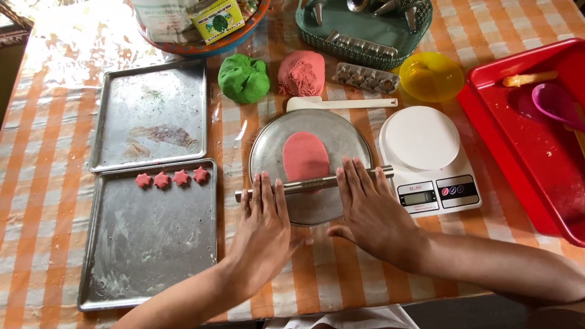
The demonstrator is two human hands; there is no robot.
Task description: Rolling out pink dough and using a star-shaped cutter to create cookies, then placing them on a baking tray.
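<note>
Both hands flat w/ fingers spread, left hand (263, 222) & right hand (368, 210) pressing the rolling pin (314, 183), not gripping, so it rolls evenly. Pink dough (305, 156) sits center frame on round plate (311, 164). Star cutouts (172, 178) parked on lower-left tray (149, 244).

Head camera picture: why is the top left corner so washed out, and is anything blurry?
In the head view, strong light burns out the checked tablecloth at the upper left, losing its stripes; the upper baking tray shows soft glare; both hands, left hand and right hand, and the rolling pin look sharp.
</note>
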